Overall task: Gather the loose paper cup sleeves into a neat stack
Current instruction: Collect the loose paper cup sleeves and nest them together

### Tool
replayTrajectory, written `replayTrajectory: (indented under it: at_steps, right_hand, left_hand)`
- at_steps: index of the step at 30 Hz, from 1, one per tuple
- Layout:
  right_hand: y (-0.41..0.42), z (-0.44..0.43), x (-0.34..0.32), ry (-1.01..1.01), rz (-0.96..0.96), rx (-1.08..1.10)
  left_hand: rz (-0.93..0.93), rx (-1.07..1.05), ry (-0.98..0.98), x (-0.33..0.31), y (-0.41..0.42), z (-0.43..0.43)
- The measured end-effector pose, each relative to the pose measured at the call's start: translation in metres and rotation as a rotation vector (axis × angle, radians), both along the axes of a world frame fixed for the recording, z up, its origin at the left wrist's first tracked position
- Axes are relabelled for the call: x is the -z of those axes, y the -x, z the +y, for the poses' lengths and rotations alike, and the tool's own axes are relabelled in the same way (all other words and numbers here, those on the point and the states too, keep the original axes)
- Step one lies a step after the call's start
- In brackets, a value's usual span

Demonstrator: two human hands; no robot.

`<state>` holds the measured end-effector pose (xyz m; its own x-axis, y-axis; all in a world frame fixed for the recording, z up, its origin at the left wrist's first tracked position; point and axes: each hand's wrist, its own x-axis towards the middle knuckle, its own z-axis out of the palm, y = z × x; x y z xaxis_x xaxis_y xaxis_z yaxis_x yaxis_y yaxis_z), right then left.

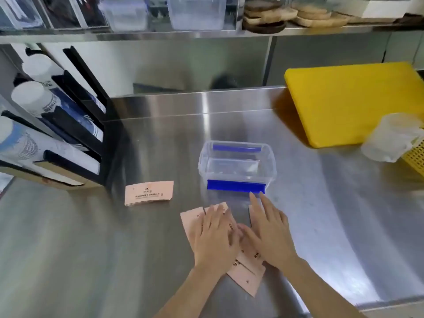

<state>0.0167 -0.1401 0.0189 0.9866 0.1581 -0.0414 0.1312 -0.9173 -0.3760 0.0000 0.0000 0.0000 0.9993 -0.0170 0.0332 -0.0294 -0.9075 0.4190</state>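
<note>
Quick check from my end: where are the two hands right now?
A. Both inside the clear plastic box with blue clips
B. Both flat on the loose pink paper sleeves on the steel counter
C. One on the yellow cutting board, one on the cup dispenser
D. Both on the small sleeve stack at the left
B: the left hand and right hand press flat on the loose pink paper sleeves spread on the steel counter.

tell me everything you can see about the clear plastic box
The box is a clear, rectangular plastic tub with rounded corners and no lid. A blue clip hangs on its near side, another on the far side. It looks empty and stands upright on the steel counter, just beyond the right hand, whose fingers nearly reach the near clip.
</note>
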Motion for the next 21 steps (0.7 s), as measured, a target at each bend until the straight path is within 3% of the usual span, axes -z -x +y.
replayTrajectory:
  at_steps: [8,11,18,21]
  right_hand:
    - [0.008,-0.022,0.008,-0.076,0.148,-0.052]
    - [0.002,-0.028,0.01,-0.103,0.176,-0.118]
    - [-0.021,-0.041,-0.004,-0.021,0.265,-0.19]
    - [-0.03,-0.043,-0.011,-0.107,0.282,-0.178]
  left_hand:
    - [0.138,0.135,-0.097,-0.003,0.013,-0.017]
    - [0.125,0.138,0.01,0.0,0.009,-0.018]
    - [0.299,0.06,0.11,-0.01,0.002,-0.02]
    - [0.204,0.027,0.147,-0.026,-0.002,-0.013]
